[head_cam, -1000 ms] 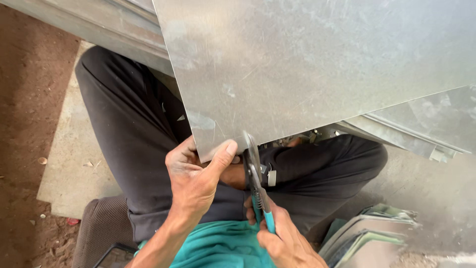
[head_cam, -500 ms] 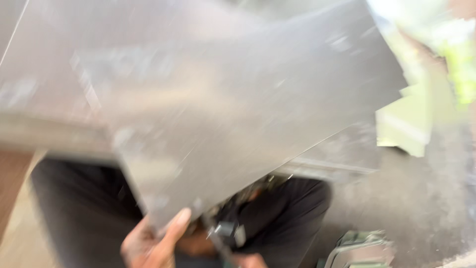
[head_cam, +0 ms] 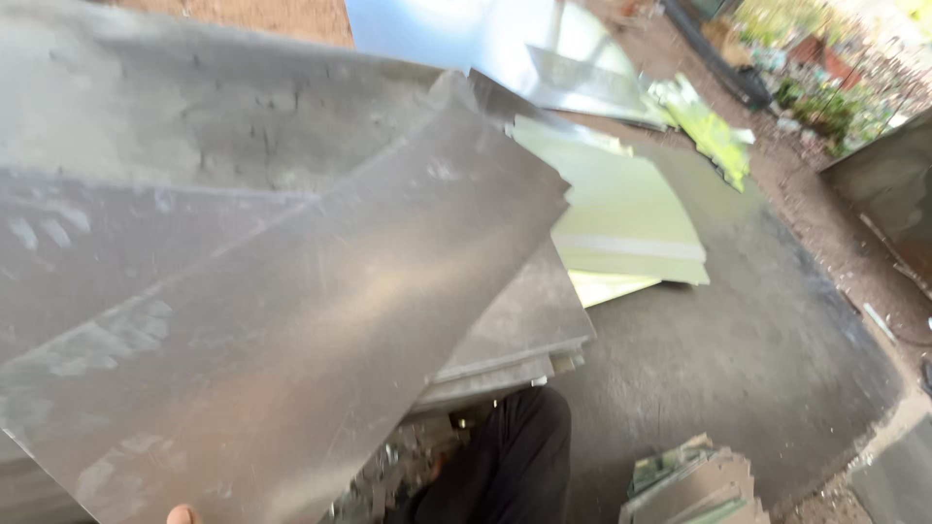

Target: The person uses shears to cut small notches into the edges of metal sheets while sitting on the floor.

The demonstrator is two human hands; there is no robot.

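Head view, looking down and forward. A large grey metal sheet [head_cam: 291, 320] fills most of the left and centre, tilted, its far corner raised toward the middle of the frame and its near edge running down to the bottom left. One fingertip [head_cam: 182, 514] shows at the bottom edge, touching the lower edge of that sheet; which hand it belongs to cannot be told, and the rest of both hands is out of sight, so how far the fingers are closed, or whether they clamp the sheet, cannot be told. Behind and under the sheet lies a stack of flat grey sheets [head_cam: 515, 359], edges showing just right of centre. Below that stack a leg in dark trousers [head_cam: 515, 456] pokes out, with small metal scraps [head_cam: 388, 475] just beside it, blurred. Farther back, pale yellow-green sheets [head_cam: 621, 213] lie overlapping on the ground, near the grey stack. Beyond them a shiny bright sheet [head_cam: 485, 39] lies at the top centre, with another small yellow-green piece [head_cam: 709, 131] to its right. A dark concrete floor [head_cam: 738, 340] spreads to the right. At the bottom right sits a small pile of cut pieces [head_cam: 694, 485], grey and greenish, well apart from the held sheet. Bare reddish earth [head_cam: 845, 223] borders the floor on the right.
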